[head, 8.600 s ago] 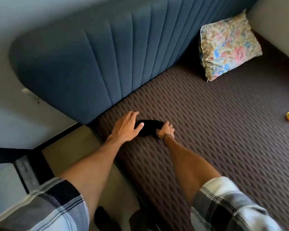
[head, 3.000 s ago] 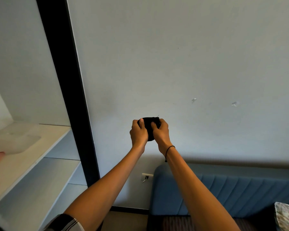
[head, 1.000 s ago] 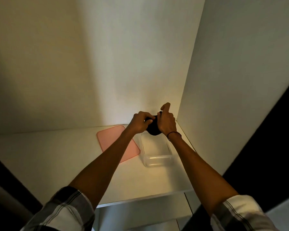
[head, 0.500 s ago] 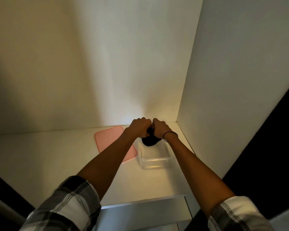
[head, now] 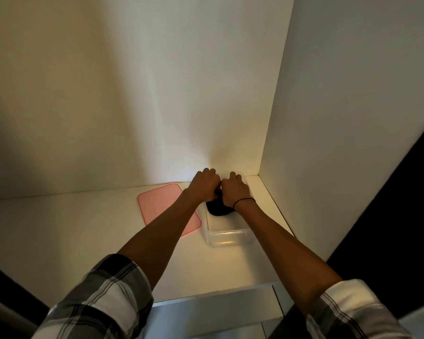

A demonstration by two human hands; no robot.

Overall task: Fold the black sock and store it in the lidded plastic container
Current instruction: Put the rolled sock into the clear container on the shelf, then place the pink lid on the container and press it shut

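Note:
The folded black sock (head: 218, 208) sits inside the far half of the clear plastic container (head: 227, 237), which stands open on a white shelf. My left hand (head: 205, 185) and my right hand (head: 235, 190) are both curled over the sock, knuckles up, pressing it down into the container. Most of the sock is hidden under my hands. The pink lid (head: 160, 204) lies flat on the shelf just left of the container, partly covered by my left forearm.
The white shelf (head: 59, 236) lies inside a cabinet, with the back wall (head: 157, 94) just behind my hands and a side panel (head: 340, 118) close to the right of the container. The shelf's front edge (head: 206, 300) is below my forearms.
I carried the sock from the bed to the shelf. In the last second both hands dropped from above the container down into it, and the sock now rests inside.

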